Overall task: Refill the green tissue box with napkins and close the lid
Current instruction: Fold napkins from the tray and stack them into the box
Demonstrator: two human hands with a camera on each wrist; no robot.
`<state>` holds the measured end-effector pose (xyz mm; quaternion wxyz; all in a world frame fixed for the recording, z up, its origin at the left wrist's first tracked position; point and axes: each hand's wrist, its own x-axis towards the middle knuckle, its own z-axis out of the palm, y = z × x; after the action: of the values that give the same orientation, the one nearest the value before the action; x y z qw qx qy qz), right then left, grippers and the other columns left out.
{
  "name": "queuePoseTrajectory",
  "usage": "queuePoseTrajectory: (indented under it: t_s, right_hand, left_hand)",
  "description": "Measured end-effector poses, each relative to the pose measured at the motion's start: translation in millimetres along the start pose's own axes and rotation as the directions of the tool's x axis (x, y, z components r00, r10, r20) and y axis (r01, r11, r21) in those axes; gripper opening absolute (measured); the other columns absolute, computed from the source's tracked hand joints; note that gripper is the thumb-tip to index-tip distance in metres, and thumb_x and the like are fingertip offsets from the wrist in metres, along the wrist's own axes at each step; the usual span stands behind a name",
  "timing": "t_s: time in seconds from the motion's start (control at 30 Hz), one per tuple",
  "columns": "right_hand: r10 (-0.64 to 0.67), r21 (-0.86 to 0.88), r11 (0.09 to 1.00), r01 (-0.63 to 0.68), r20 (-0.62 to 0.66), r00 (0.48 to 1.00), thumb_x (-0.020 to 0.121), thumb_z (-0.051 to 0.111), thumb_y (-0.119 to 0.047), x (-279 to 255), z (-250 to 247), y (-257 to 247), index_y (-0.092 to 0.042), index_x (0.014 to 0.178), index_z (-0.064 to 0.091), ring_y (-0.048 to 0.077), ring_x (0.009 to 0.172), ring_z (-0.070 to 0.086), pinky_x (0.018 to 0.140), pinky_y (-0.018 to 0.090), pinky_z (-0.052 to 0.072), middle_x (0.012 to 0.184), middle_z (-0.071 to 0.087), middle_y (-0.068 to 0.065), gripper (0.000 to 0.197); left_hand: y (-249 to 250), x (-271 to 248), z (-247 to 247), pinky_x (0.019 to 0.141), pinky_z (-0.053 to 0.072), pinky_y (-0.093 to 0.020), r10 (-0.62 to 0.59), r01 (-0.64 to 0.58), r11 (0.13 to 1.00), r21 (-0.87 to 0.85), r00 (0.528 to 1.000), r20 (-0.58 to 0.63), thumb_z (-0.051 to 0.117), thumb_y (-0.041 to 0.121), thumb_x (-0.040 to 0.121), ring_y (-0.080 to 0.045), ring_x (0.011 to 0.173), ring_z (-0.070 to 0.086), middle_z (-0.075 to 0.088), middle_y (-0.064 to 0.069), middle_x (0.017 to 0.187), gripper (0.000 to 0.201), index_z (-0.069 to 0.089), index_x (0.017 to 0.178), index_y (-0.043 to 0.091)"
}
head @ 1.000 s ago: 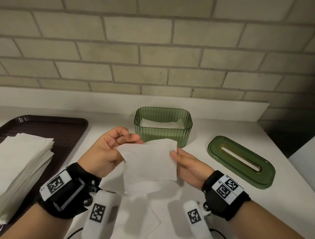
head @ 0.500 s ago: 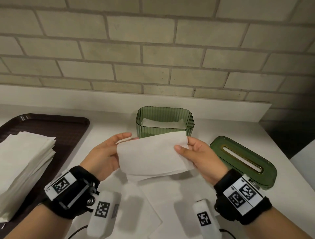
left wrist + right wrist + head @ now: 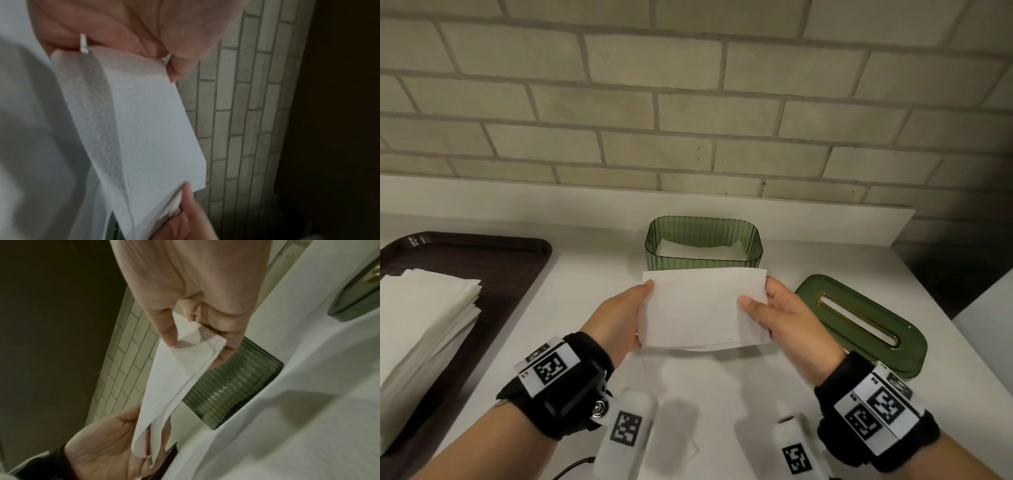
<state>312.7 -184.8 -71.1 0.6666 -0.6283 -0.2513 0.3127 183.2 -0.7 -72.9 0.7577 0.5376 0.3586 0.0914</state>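
Observation:
A folded white napkin (image 3: 702, 308) is held flat between both hands, just in front of the open green tissue box (image 3: 703, 263). My left hand (image 3: 635, 308) grips its left edge, thumb on top. My right hand (image 3: 760, 305) pinches its right edge between thumb and fingers. White napkins lie inside the box. The green lid (image 3: 859, 322), with a gold-rimmed slot, lies flat on the counter to the right. In the right wrist view the napkin (image 3: 180, 368) hangs between my right hand (image 3: 197, 344) and the box (image 3: 232, 386). In the left wrist view the napkin (image 3: 144, 129) runs from my left hand (image 3: 131, 42).
A dark brown tray (image 3: 510, 274) at the left holds a tall stack of white napkins (image 3: 417, 335). Another loose napkin (image 3: 688, 394) lies on the white counter (image 3: 592, 274) below my hands. A brick wall (image 3: 688, 102) stands behind, and the counter drops off at the right.
The napkin has been folded into a neat rectangle and carried forward toward the box. Both hands moved apart to its left and right edges.

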Motion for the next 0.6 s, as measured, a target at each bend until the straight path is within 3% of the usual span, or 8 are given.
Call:
queuePoseTrajectory:
  t_s: [0.13,0.2,0.27,0.37,0.47,0.53,0.6]
  right_hand:
    - [0.033,0.082,0.996,-0.035,0.024,0.999,0.085,0.061,-0.021,-7,6,4,-0.014,0.123,0.056,0.015,0.110,0.065,0.087,0.026,0.051,0.117,0.069,-0.002,0.039]
    - [0.065,0.132,0.989,-0.068,0.032,0.997,0.082,0.062,-0.024,-10,8,3,-0.017,0.119,0.058,0.011,0.102,0.068,0.077,0.020,0.053,0.111,0.072,-0.004,0.038]
    - [0.097,0.193,0.976,-0.102,0.035,0.995,0.086,0.060,-0.022,-11,9,3,-0.018,0.114,0.060,0.009,0.095,0.070,0.070,0.018,0.055,0.107,0.073,-0.004,0.028]
    - [0.134,0.224,0.966,-0.127,-0.015,0.991,0.092,0.056,-0.017,-6,9,8,-0.014,0.113,0.061,0.013,0.093,0.069,0.073,0.024,0.054,0.108,0.073,0.002,0.022]
    - [0.102,0.083,0.992,-0.092,-0.116,0.988,0.093,0.055,-0.009,1,9,9,-0.010,0.108,0.063,0.015,0.087,0.070,0.075,0.027,0.053,0.102,0.074,0.005,0.017]
    - [0.003,-0.083,0.996,-0.018,-0.184,0.983,0.091,0.058,-0.005,8,7,1,-0.011,0.102,0.062,0.011,0.084,0.070,0.071,0.021,0.054,0.099,0.073,0.002,0.013]
    - [-0.148,-0.366,0.929,0.053,-0.235,0.961,0.089,0.061,-0.007,17,5,-12,-0.016,0.106,0.060,0.012,0.090,0.067,0.079,0.024,0.055,0.099,0.069,-0.004,0.019]
  left_hand:
    - [6,-6,7,0.074,0.047,-0.034,0.198,-0.186,0.974,0.126,0.976,-0.089,0.048,0.028,0.096,-0.018,0.080,0.061,0.066,0.001,0.087,0.019,0.061,0.093,0.015]
    - [9,-10,10,0.070,0.046,-0.032,0.318,-0.297,0.940,0.170,0.942,-0.108,0.050,0.024,0.095,-0.017,0.075,0.060,0.066,0.004,0.080,0.016,0.061,0.088,0.016]
    - [11,-15,12,0.068,0.046,-0.029,0.414,-0.388,0.900,0.199,0.904,-0.107,0.051,0.021,0.095,-0.016,0.074,0.061,0.067,0.003,0.082,0.012,0.060,0.089,0.015]
    - [14,-18,14,0.066,0.047,-0.021,0.494,-0.450,0.850,0.273,0.861,-0.117,0.050,0.020,0.096,-0.010,0.076,0.065,0.069,0.005,0.087,0.010,0.058,0.099,0.015]
    - [21,-13,11,0.066,0.045,-0.017,0.570,-0.451,0.748,0.487,0.813,-0.121,0.051,0.027,0.095,-0.012,0.082,0.065,0.068,0.007,0.090,0.013,0.058,0.103,0.019]
    - [30,-6,9,0.066,0.041,-0.020,0.618,-0.413,0.603,0.683,0.782,-0.073,0.053,0.031,0.094,-0.015,0.078,0.060,0.064,0.006,0.093,0.021,0.059,0.108,0.017]
    - [43,3,11,0.067,0.038,-0.021,0.653,-0.355,0.435,0.828,0.757,-0.018,0.054,0.031,0.093,-0.015,0.073,0.055,0.060,0.005,0.093,0.027,0.059,0.113,0.013]
